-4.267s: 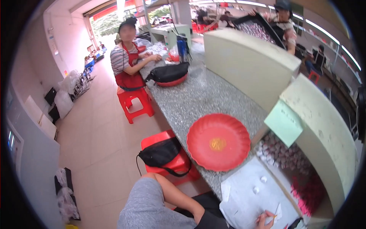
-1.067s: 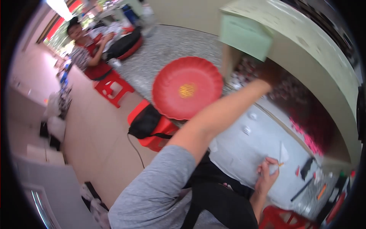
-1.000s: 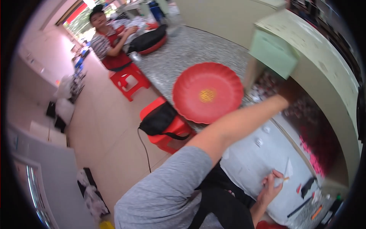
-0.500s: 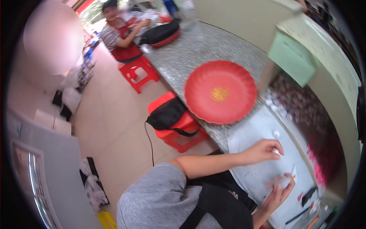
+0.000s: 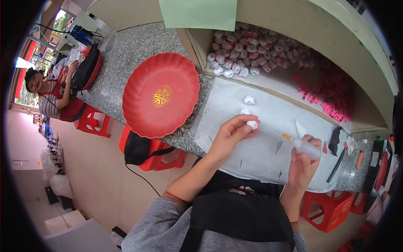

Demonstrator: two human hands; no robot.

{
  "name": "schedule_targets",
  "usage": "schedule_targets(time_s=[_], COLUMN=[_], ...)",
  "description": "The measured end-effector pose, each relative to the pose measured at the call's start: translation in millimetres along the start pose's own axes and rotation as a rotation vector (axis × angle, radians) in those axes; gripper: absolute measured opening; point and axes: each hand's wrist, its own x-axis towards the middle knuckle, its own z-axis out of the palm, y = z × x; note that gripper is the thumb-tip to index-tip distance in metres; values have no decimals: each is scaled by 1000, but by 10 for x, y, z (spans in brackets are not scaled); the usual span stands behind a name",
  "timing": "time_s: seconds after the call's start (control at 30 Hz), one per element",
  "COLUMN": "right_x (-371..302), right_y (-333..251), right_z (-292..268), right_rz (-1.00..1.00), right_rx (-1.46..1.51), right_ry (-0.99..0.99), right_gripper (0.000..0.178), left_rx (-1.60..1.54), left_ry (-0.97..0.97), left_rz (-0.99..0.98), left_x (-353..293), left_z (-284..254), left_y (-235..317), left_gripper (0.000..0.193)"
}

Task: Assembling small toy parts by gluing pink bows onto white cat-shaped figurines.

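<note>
My left hand (image 5: 233, 133) pinches a small round white piece (image 5: 252, 124) with a bit of red on its side. Just beyond its fingers, a second white piece (image 5: 245, 111) and a third white piece (image 5: 249, 100) rest on the white sheet (image 5: 268, 98). A translucent squeeze bottle (image 5: 307, 148) is gripped in my right hand (image 5: 303, 166). Its thin needle tip on an orange base (image 5: 286, 137) points left toward the held piece, with a gap between them.
Beyond the sheet, an open compartment holds a heap of white-and-red pieces (image 5: 252, 48) and bright pink bits (image 5: 325, 98). A scalloped red tray (image 5: 140, 98) stands at left on the grey speckled counter (image 5: 115, 56). A co-worker (image 5: 52, 94) sits far left. Red stools (image 5: 327, 210) stand below.
My view has swung right, so the compartment and counter show more fully. The bottle, blurred before, is now upturned in plain sight. My left hand still pinches a white piece.
</note>
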Motion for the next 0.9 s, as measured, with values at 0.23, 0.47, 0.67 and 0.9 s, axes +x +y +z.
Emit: schedule_targets(time_s=[0.23,0.47,0.67,0.9], right_x=[66,-94,-174,-166], right_y=[-107,-39,-1,16], right_z=[302,385,361,357], right_rz=[-157,-412,-445,-477], right_rx=[35,-402,-481,-512], right_ry=[139,58,-9,-79], right_gripper=[32,39,45,44], left_rx=[-156,-185,-120,-104], left_ry=[-23,24,12,5], left_rz=[2,51,97,92], left_x=[-238,-298,-331,-329], left_z=[95,233,235,229], left_y=[13,107,72,74], left_gripper=[25,29,32,33])
